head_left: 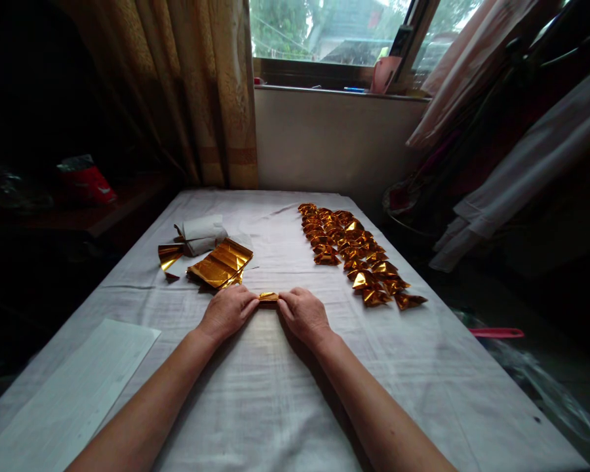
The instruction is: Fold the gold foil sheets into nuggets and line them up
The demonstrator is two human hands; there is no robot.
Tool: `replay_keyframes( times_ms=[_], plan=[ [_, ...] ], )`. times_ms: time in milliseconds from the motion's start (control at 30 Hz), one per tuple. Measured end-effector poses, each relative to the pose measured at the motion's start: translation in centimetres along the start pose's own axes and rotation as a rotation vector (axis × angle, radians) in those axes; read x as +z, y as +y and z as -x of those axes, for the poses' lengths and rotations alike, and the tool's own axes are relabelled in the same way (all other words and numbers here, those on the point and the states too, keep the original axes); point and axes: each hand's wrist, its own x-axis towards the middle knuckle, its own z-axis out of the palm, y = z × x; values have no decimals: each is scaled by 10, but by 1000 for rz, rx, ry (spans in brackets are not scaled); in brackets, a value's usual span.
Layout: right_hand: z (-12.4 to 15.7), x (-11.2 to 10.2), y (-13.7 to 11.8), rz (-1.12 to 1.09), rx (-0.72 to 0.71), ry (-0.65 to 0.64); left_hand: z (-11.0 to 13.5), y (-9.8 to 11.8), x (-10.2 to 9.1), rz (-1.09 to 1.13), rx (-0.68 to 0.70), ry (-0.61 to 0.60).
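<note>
Between my two hands is a small folded strip of gold foil paper [268, 298], low over the white-covered table [275, 393]. My left hand [229, 311] pinches its left end, and my right hand [305, 313] pinches the right end. Just beyond my left hand lies a stack of gold foil sheets [221, 263]. Several folded gold foil pieces [354, 246], shaped like small ingots, sit in rows at the right side of the table. The fingers partly hide the strip's ends.
Behind the stack lie crumpled white paper [201, 233] and a curled gold scrap [170, 255]. A pale sheet [78, 400] rests at the left edge. Clothes [501, 177] hang on the right, beyond the table edge. A pink cup [384, 74] stands on the windowsill.
</note>
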Motion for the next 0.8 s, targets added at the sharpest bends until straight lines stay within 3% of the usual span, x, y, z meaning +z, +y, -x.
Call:
replay_keyframes(
  times_ms=[233, 533, 700, 800],
  plan=[
    [-16, 1, 4, -119, 72, -21, -8, 2, -11, -45, -58, -13],
    [-35, 12, 23, -438, 152, 101, -33, 23, -19, -57, -382, 0],
    [-36, 19, 34, -657, 173, 180, -45, 32, -14, -40, -396, 44],
    [-32, 17, 36, -565, 228, 215, -45, 33, -4, -26, -397, 93]
  ],
)
